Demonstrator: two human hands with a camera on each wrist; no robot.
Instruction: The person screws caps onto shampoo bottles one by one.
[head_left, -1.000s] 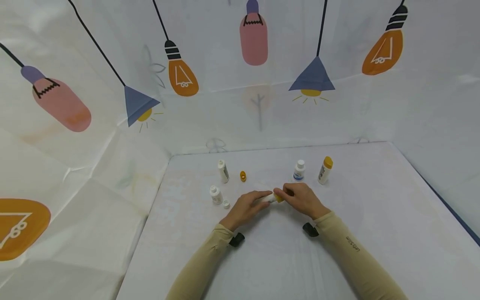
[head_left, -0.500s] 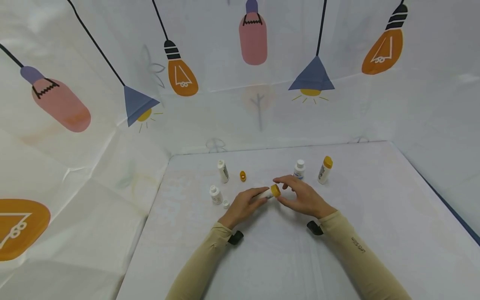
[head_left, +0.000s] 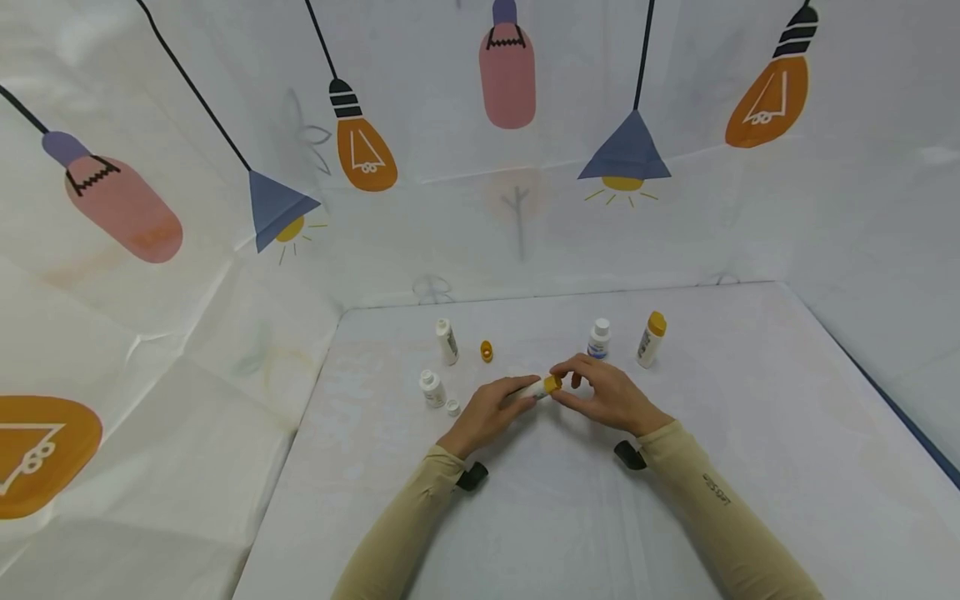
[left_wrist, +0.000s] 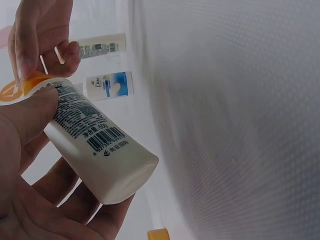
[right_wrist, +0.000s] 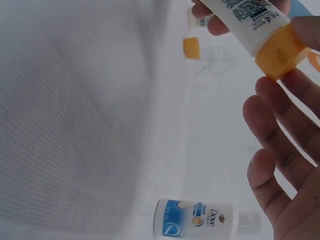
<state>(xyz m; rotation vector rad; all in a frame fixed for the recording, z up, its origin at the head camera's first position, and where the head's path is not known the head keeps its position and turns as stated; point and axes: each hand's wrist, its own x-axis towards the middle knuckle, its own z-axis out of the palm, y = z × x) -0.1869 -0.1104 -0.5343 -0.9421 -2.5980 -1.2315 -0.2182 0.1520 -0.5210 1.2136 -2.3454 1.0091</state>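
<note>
My left hand grips a small white bottle by its sides, thumb over the printed label. The bottle is tilted above the table, its orange-yellow cap toward the right. At that cap, the thumb and fingertips of my right hand pinch its sides. The other fingers of the right hand are loosely bent, apart from the bottle, in the right wrist view. The cap sits on the neck; whether it is tight cannot be seen.
Left of the hands stand two white bottles without their caps, with a loose orange cap and a small white cap nearby. Behind the right hand are a white-capped Dove bottle and a yellow-capped bottle.
My right hand was over the cap, then spread its fingers and drew back right, and now pinches the cap again. The left hand keeps the bottle nearly in place.
</note>
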